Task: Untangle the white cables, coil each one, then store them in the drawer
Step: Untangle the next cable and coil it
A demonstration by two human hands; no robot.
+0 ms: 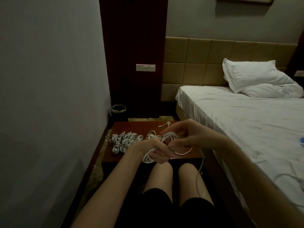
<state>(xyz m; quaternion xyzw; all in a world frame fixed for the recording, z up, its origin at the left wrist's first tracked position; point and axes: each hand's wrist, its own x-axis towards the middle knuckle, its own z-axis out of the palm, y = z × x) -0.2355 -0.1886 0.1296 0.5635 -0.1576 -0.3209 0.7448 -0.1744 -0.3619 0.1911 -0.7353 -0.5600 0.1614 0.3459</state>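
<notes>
While left hand point(158, 153) grips cable loops point(166, 142), right hand point(184, 137) pinches them.

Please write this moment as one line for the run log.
step: coiling | left hand: gripping white cable loops | right hand: guiding same cable | coiled cables: piled on nightstand | drawer: not visible

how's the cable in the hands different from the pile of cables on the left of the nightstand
The cable in the hands hangs in loose, uneven loops, one end trailing down past the knee; the pile of cables is many small tight coils. The first is held in the air, the pile rests on the nightstand. Both are white.
</notes>
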